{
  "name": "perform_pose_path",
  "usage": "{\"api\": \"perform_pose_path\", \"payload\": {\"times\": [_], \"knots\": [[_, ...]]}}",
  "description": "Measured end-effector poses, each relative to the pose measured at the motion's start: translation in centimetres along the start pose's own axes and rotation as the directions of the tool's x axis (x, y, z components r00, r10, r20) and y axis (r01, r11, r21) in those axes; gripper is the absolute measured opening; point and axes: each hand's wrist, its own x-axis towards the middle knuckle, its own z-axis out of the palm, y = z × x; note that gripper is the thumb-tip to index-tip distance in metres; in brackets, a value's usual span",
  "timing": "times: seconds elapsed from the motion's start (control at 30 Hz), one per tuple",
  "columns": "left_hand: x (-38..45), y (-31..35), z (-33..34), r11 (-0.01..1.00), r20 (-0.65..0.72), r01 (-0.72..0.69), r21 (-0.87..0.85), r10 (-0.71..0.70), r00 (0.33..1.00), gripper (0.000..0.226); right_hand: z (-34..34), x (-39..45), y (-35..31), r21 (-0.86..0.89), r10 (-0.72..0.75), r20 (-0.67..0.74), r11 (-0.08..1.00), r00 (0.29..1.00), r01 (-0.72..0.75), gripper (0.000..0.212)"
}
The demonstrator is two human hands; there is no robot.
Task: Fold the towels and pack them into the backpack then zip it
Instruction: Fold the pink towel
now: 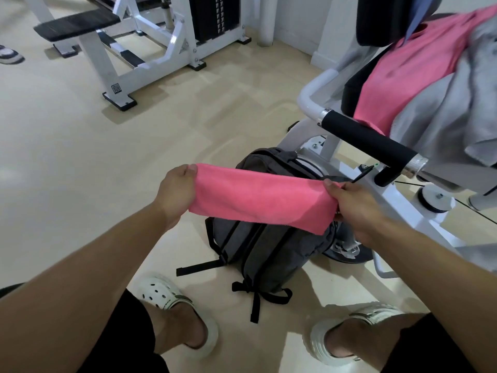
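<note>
The dark grey backpack point(266, 246) lies on the beige floor point(80, 157), just in front of the person's two feet in white clogs point(172, 300). Its far end touches the white base of a gym machine point(403, 208). A pink towel covers the middle of it, so I cannot tell if it is open or if anything is inside.

This folded pink towel point(258, 197) is held in the air above the backpack, stretched into a long band. The left hand point(176, 191) grips its left end, with the thumb on top and the fingers curled under the cloth. The right hand point(355, 208) pinches the right end in the same way, thumb on the upper edge.

On the seat of the machine at the right lie more towels: a second pink towel point(408, 74) and a grey towel point(451, 114) partly over it, just beside the black padded handle point(368, 141). Further back on the floor stands a white weight bench point(113, 36).
</note>
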Motion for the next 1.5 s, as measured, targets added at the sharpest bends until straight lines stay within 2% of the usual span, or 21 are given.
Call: {"api": "perform_pose_path", "payload": {"times": [0.13,0.2,0.27,0.33,0.4,0.5,0.57,0.67,0.77,0.83,1.23,1.37,1.5], "knots": [[-0.2,0.5,0.1,0.993,-0.041,0.061,-0.098,-0.065,0.997,0.038,0.4,-0.1,-0.5,0.077,0.008,0.045,0.997,0.999,-0.012,0.031],[-0.3,0.7,0.1,0.993,-0.031,0.095,-0.073,-0.097,0.995,0.043,0.5,-0.3,-0.7,0.114,0.022,0.062,0.993,0.998,-0.029,0.034],[-0.2,0.1,0.3,0.999,-0.015,0.051,-0.009,-0.051,0.999,0.054,0.5,-0.3,-0.6,0.12,0.035,0.046,0.992,0.998,-0.041,0.033],[-0.5,0.2,0.6,1.0,-0.052,-0.01,0.0,0.01,0.999,0.053,0.5,-0.3,-0.7,0.141,0.04,-0.003,0.989,0.999,-0.039,0.03],[-1.1,0.6,1.0,0.997,-0.078,-0.043,-0.065,0.038,0.996,0.045,0.7,-0.5,-0.9,0.162,0.031,-0.061,0.987,0.998,-0.021,0.028],[-2.9,1.4,1.7,0.987,-0.024,-0.068,-0.143,0.065,0.998,0.026,1.6,-1.8,-1.3,0.08,-0.067,-0.104,0.994,0.992,0.075,0.02],[-4.2,1.6,2.8,0.987,0.047,-0.097,-0.128,0.104,0.994,0.019,2.6,-3.1,-1.3,0.024,-0.176,-0.125,0.983,0.976,0.18,0.025],[-6.6,2.1,5.0,0.98,0.131,-0.165,-0.108,0.178,0.975,0.018,4.7,-5.0,-1.4,0.042,-0.286,-0.091,0.956,0.954,0.29,0.027],[-8.3,2.6,6.9,0.969,0.205,-0.208,-0.136,0.233,0.951,0.019,6.1,-6.0,-1.5,0.051,-0.329,-0.005,0.943,0.944,0.329,0.022],[-8.9,3.0,7.5,0.964,0.209,-0.216,-0.154,0.245,0.947,0.02,6.4,-6.4,-1.5,0.064,-0.342,0.015,0.938,0.94,0.34,0.018],[-9.5,4.0,8.4,0.953,0.176,-0.089,-0.29,0.144,0.974,0.011,5.7,-6.6,-1.2,0.104,-0.301,-0.003,0.948,0.954,0.299,0.01],[-9.0,4.0,8.3,0.965,0.074,-0.116,-0.235,0.136,0.988,0.023,5.1,-6.5,-1.3,0.084,-0.307,-0.025,0.948,0.951,0.308,0.008],[-9.4,4.3,8.3,0.964,0.104,-0.115,-0.239,0.143,0.984,0.027,5.4,-6.8,-1.0,0.075,-0.318,0.014,0.946,0.948,0.316,0.008]]}}
